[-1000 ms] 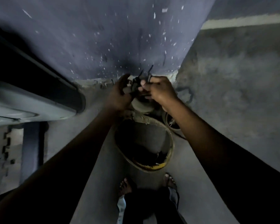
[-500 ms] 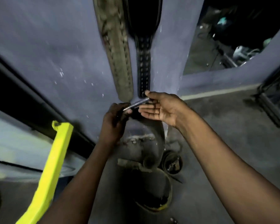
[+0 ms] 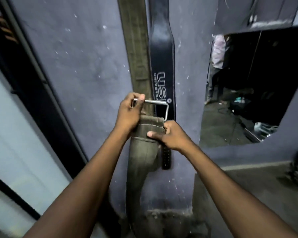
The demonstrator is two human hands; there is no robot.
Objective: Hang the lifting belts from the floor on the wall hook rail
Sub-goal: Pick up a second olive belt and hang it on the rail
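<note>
I hold an olive-green lifting belt [image 3: 141, 162] up in front of the blue wall. Its lower part trails down toward the floor. My left hand [image 3: 128, 115] grips the left corner of its metal buckle [image 3: 159, 104]. My right hand [image 3: 170, 137] clasps the belt's stitched top end just under the buckle. Behind it two belts hang flat on the wall: a worn olive one [image 3: 136, 48] and a black leather one [image 3: 162, 54] with white lettering. The hook rail is above the frame, out of sight.
A dark-framed glass panel [image 3: 24, 117] runs along the left. To the right, a large opening or mirror [image 3: 248, 93] shows a dim room with a standing person [image 3: 217, 66] and gear on the floor. Grey floor [image 3: 248, 194] lies at lower right.
My view has swung up from the floor to the wall. Both hands have lifted the olive belt from the floor to chest height, and my right hand has closed on its top end.
</note>
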